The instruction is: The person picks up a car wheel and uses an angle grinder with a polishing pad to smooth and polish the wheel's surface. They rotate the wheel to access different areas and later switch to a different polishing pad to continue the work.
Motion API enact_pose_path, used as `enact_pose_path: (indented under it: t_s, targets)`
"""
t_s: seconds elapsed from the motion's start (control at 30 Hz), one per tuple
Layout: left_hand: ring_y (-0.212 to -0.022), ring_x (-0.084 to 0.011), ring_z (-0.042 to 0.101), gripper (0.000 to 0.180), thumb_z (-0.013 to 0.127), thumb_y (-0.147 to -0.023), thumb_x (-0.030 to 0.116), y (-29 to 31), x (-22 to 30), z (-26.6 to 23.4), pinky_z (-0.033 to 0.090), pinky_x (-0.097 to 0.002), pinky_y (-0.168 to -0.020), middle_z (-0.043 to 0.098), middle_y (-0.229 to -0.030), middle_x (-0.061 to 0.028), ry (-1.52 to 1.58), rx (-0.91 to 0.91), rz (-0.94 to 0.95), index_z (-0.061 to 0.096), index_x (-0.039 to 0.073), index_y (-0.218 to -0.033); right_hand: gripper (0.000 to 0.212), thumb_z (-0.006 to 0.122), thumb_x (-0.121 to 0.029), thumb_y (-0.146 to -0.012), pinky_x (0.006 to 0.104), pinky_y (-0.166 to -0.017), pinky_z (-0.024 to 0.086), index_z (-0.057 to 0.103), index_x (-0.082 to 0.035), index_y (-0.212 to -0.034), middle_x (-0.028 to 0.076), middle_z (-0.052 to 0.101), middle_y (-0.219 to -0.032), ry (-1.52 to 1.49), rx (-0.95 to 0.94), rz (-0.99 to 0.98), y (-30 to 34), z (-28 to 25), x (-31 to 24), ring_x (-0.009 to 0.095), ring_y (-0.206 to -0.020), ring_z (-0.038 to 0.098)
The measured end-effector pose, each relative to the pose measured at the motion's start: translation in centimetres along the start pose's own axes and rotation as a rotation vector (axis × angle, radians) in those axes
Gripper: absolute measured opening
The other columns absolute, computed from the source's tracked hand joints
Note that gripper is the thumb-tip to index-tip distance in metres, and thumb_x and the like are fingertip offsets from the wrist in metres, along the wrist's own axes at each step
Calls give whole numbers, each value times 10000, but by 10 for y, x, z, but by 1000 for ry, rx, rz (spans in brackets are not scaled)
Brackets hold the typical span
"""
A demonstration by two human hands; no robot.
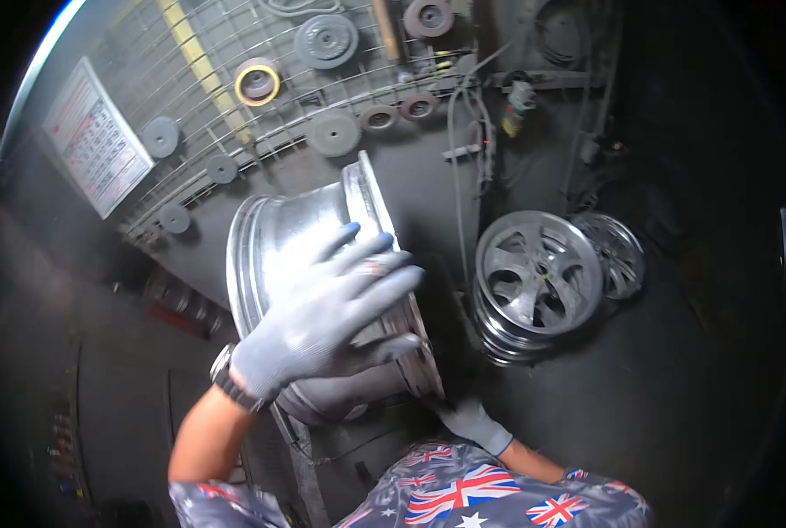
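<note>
A bare metal wheel rim (300, 220) lies on its side in front of me, its polished barrel shining under the light. My left hand (322, 308), in a grey glove with bluish fingertips, is spread out over the barrel with its fingers stretched. Whether the palm presses on the metal or hovers just above it, I cannot tell. My right hand (476, 424), also gloved, is at the lower right edge of the rim. Its fingertips blur into the shadow by the lip, so their grip is hidden.
To the right, a spoked wheel (542, 273) rests on a stack of rims, with another wheel (617, 255) behind it. A wire rack (274, 145) ahead carries several round discs, including a grey disc (333, 132). A hose (457, 194) hangs down. A printed sheet (98, 141) is at left.
</note>
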State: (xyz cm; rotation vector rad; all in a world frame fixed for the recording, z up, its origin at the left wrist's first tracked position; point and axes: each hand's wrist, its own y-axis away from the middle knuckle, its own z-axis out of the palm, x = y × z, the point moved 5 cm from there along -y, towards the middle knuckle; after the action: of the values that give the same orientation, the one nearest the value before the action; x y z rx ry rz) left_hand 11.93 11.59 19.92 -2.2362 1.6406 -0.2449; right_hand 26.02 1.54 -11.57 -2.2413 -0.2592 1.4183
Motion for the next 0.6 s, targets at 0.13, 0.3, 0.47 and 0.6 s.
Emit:
enact_pose_path:
  t_s: [0.13, 0.3, 0.47, 0.6]
  targets:
    - [-1210, -288, 589, 539, 774, -767, 411, -28, -25, 43, 315, -553, -1219, 648, -1138, -82, -131, -449, 199, 665, 124, -1211, 386, 786, -333, -910, 420, -515, 451, 715, 37, -827, 219, 658, -710, -276, -250, 100, -1, 9, 1, 369, -579, 643]
    - [-993, -270, 600, 524, 785, -689, 485, -54, -57, 71, 432, -500, -1051, 618, -996, -73, -164, -585, 341, 702, 114, -1049, 293, 765, -281, -920, 420, -619, 513, 746, 11, -910, 194, 712, -805, -334, -341, 119, -7, 10, 13, 369, -710, 690]
    - [-898, -295, 600, 709, 746, -636, 701, -77, -97, 62, 449, -428, -820, 640, -974, -93, -27, -572, 331, 703, 88, -988, 246, 765, -242, -915, 413, -695, 563, 737, -4, -974, 151, 756, -864, -368, -263, 112, -13, 9, 6, 373, -756, 726]
    - [-920, -291, 618, 711, 698, -661, 794, -61, -101, 65, 450, -436, -777, 646, -882, -85, 68, -466, 338, 713, 103, -827, 418, 819, -322, -882, 428, -708, 538, 690, 57, -1001, 179, 727, -879, -381, -323, 552, 26, 19, 19, 269, -793, 704]
